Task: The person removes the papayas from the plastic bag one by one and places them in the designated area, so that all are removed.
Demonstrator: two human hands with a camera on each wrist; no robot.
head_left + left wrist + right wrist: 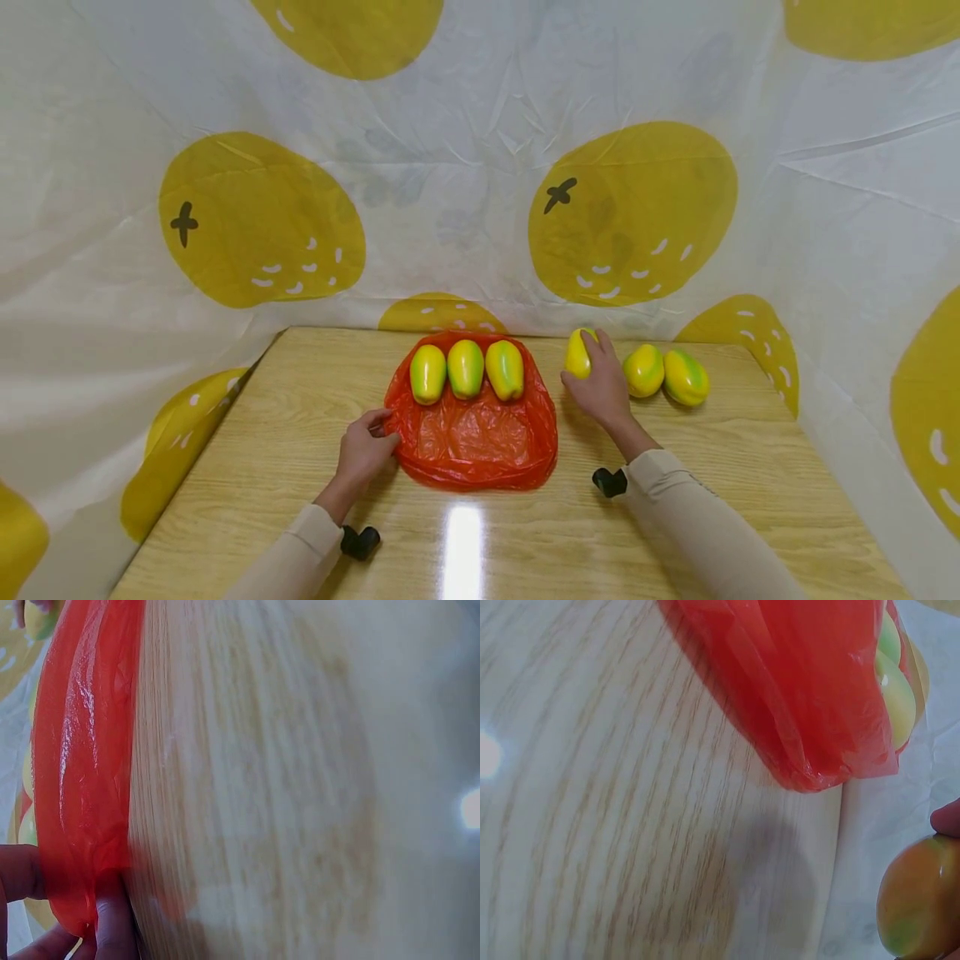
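A red plastic bag lies spread open on the table, with three yellow-green papayas side by side in its far part. My left hand grips the bag's left rim; in the left wrist view the fingers stand on both sides of the red film. To the right of the bag, my right hand holds another papaya, which also shows at the edge of the right wrist view. Two more papayas rest on the table just right of that hand.
The wooden table ends at a white cloth printed with large yellow fruit, which hangs behind and at both sides. Black wrist mounts sit at both cuffs. A bright light reflection lies in front of the bag.
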